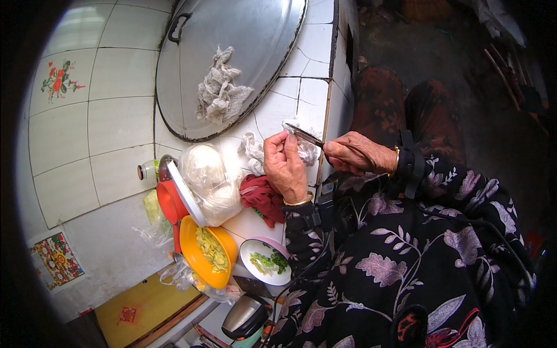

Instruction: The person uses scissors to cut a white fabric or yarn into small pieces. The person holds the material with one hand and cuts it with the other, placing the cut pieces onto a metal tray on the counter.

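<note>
My right hand (359, 153) is closed around the handles of metal scissors (307, 135), whose blades point up and left. At the blade tips, my left hand (287, 161) pinches a small piece of whitish cloth (289, 124). Beneath and around my hands, more crumpled whitish material (252, 150) lies on the white tiled counter. A crumpled grey-white cloth (221, 89) rests on the large round metal lid (261, 35). A dark red cloth (261, 195) is just left of my left wrist.
Left of my left hand stands a clear plastic bag (211, 174) with white round contents. Nearer are a yellow bowl (233, 250) of cut vegetables, a white bowl (248, 250) of chopped greens, a red ladle (172, 202) and a metal kettle (246, 317). A tiled wall (122, 126) bounds the far side.
</note>
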Demonstrator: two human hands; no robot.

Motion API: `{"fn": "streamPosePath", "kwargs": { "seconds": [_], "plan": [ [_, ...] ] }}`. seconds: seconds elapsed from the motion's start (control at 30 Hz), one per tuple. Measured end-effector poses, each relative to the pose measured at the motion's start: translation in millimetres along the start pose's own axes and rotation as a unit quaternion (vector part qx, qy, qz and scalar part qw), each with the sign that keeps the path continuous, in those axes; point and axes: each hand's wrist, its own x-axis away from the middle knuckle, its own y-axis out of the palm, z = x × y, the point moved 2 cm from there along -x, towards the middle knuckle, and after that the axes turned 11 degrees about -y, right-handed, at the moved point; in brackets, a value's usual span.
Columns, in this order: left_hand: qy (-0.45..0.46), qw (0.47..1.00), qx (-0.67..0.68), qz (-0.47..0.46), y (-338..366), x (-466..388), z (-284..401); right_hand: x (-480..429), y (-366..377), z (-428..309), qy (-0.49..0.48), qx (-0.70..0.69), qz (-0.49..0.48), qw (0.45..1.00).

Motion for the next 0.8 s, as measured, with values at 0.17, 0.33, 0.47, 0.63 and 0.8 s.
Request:
{"fn": "streamPosePath", "kwargs": {
  "seconds": [0.17, 0.33, 0.47, 0.63, 0.8],
  "plan": [
    [0.042, 0.996, -0.072, 0.036, -1.8, -0.8, 0.0, 0.5, -1.3, -0.1, 0.017, 0.006, -0.006, 1.000],
    [0.088, 0.969, -0.214, 0.091, -5.8, 0.0, 0.6, 1.7, 0.1, 1.1, 0.059, 0.008, -0.002, 0.998],
    [0.130, 0.947, -0.274, 0.108, -3.6, 2.8, 2.1, 5.0, -1.3, 1.2, 0.090, -0.006, -0.004, 0.996],
    [0.172, 0.917, -0.339, 0.118, -0.6, 5.0, 4.0, 7.0, -1.0, 0.4, 0.114, 0.013, 0.000, 0.993],
    [0.188, 0.902, -0.369, 0.119, 1.3, 6.0, 3.9, 7.7, -1.6, -0.6, 0.128, 0.018, 0.008, 0.992]
  ]
}}
